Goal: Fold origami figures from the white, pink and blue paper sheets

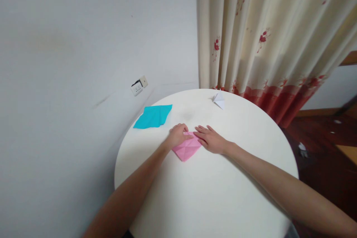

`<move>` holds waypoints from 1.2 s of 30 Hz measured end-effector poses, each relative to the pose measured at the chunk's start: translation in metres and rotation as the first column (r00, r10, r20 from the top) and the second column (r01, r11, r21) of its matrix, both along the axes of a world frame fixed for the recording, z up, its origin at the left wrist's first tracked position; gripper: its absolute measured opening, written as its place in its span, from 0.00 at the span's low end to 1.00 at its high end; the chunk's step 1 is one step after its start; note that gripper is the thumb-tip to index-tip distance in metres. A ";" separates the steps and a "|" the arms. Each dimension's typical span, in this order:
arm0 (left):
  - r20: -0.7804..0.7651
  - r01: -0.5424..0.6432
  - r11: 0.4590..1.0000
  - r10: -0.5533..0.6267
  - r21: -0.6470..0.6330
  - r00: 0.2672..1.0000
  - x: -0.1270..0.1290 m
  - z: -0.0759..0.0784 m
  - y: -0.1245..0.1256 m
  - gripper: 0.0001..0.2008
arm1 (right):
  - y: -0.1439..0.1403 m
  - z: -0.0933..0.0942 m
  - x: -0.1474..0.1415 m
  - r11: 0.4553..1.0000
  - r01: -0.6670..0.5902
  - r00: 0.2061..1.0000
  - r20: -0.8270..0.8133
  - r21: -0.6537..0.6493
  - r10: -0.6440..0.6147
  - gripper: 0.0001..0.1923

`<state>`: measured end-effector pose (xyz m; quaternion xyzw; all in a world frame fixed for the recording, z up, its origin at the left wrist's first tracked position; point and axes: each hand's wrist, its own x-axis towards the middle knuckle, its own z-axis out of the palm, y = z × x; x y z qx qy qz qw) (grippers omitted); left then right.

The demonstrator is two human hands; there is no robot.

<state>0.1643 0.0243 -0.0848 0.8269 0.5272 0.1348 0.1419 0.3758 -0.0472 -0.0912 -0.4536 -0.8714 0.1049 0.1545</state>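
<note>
A sheet of pink paper (187, 149) with crease lines lies on the white round table, one corner pointing toward me. My left hand (178, 135) is at its upper left, thumb stretched over the paper and fingers curled around the far edge, gripping it. Flat on the right edge of the paper rests my right hand (211, 139), its fingers stretched out and slightly apart. Both hands cover parts of the far edge.
Left of the hands, a blue sheet of paper (153, 116) with creases lies near the rim of the table (237, 197). A folded white paper piece (219, 100) stands at the far side. Behind are a wall with a socket (137, 89) and a flowered curtain (251, 44).
</note>
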 end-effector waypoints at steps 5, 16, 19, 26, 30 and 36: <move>0.180 0.059 0.993 -0.040 -0.101 0.983 -0.006 0.000 0.005 0.14 | 0.000 0.001 0.001 1.000 -0.012 1.000 -0.014 -0.009 0.012 0.25; 0.503 0.275 0.914 -0.094 -0.299 0.859 0.007 0.023 -0.011 0.18 | -0.001 0.012 0.002 0.998 0.059 0.970 -0.237 0.017 -0.053 0.21; 0.574 0.323 0.895 -0.096 -0.308 0.813 0.011 0.024 -0.014 0.17 | -0.001 0.012 0.003 0.993 0.117 0.925 -0.363 -0.018 -0.116 0.15; 0.565 0.320 0.919 -0.142 -0.229 0.813 0.007 0.028 -0.010 0.19 | 0.011 0.001 0.010 0.961 0.202 0.698 -0.661 -0.190 -0.277 0.14; 0.566 0.255 0.952 -0.117 -0.171 0.816 0.000 0.031 -0.006 0.19 | 0.017 -0.001 0.016 0.940 0.232 0.575 -0.743 -0.252 -0.341 0.16; 0.745 0.244 0.918 0.078 -0.313 0.662 0.001 0.027 -0.005 0.24 | 0.021 0.000 0.019 0.923 0.257 0.463 -0.801 -0.288 -0.379 0.17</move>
